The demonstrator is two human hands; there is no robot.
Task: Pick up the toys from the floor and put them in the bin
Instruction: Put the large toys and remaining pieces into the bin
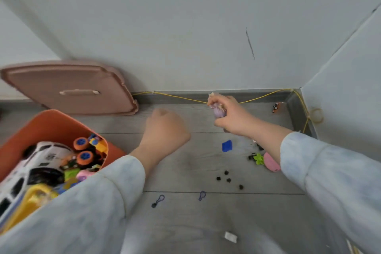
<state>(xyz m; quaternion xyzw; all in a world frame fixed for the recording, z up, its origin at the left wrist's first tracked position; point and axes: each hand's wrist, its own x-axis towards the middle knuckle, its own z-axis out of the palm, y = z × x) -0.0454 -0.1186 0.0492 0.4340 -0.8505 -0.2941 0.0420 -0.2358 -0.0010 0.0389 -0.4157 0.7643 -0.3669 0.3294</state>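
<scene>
My right hand (231, 116) grips a small purple toy (218, 111) above the floor near the wall. My left hand (165, 130) hovers over the floor with its fingers curled under and nothing visible in it. The orange bin (51, 123) stands at the lower left, filled with toys: a white toy car (31, 169), an orange-wheeled truck (84, 150) and yellow pieces. On the floor lie a blue block (227, 146), a green piece (258, 159), a pink piece (271, 162), several small black bits (226, 178), two purple clips (158, 200) and a small orange toy (276, 107) by the corner.
The bin's pink lid (68, 86) leans against the wall at the left. A yellow cable (185, 98) runs along the skirting to the right corner. A white scrap (231, 236) lies on the grey floor near the bottom.
</scene>
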